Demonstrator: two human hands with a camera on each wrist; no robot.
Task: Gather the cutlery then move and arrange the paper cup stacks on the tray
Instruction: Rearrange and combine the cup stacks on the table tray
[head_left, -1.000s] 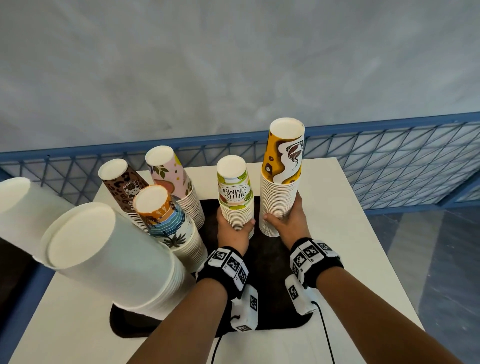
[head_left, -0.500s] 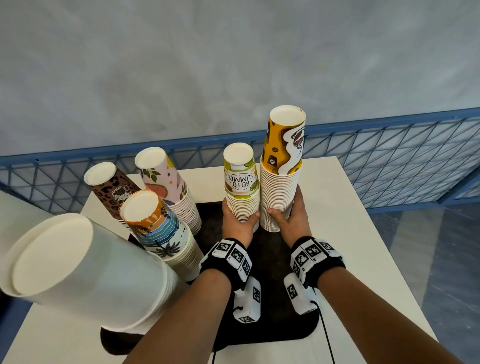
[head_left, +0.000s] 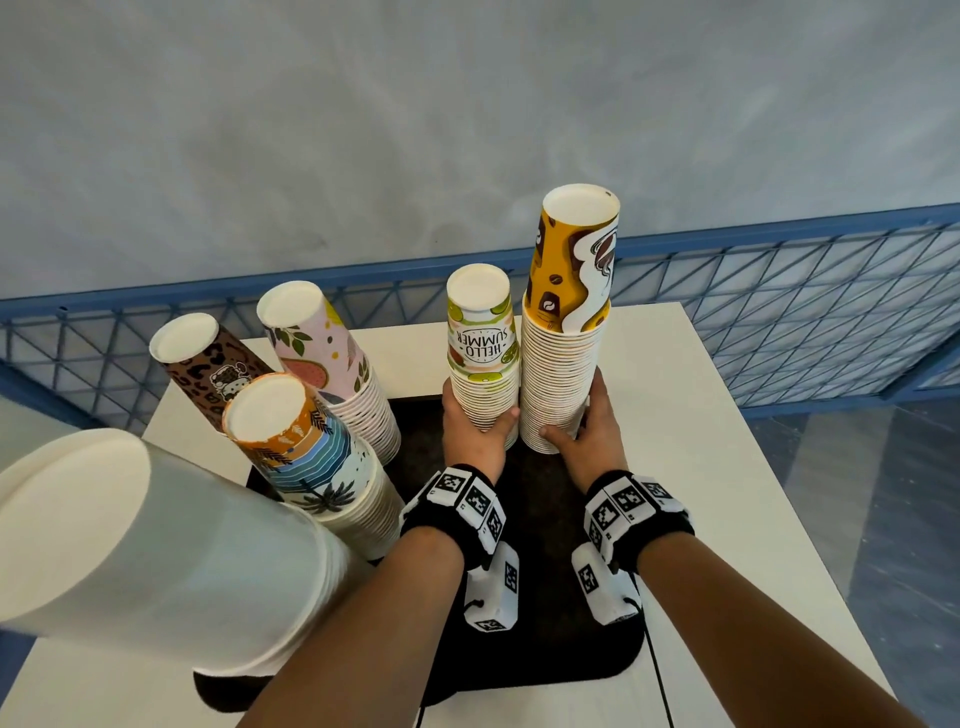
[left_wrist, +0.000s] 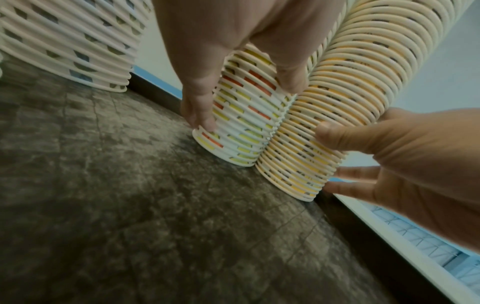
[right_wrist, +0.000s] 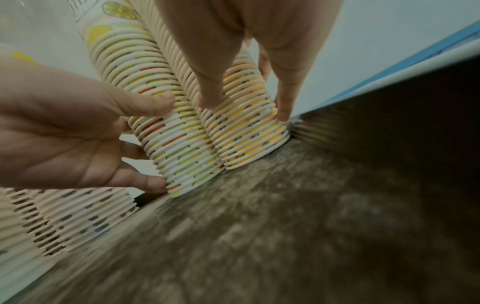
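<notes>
A black tray (head_left: 540, 597) lies on the white table (head_left: 727, 467). At its far edge stand the "Hello Summer" cup stack (head_left: 483, 353) and the taller yellow coffee-print stack (head_left: 563, 338), upside down, bases touching. My left hand (head_left: 478, 418) grips the Hello Summer stack (left_wrist: 241, 127) low down, thumb on the near side. My right hand (head_left: 579, 431) grips the yellow stack (right_wrist: 246, 127) near its base, its fingertips (right_wrist: 283, 115) almost on the tray (right_wrist: 285, 226). No cutlery shows.
Left on the tray stand a leopard-print stack (head_left: 208, 364), a pink fruit-print stack (head_left: 322, 353) and an orange-blue palm stack (head_left: 306, 452). A large white stack (head_left: 156, 545) looms at the near left. A blue mesh fence (head_left: 779, 312) runs behind the table.
The yellow stack and the Hello Summer stack have come together and now touch. Both hands have kept their grip throughout.
</notes>
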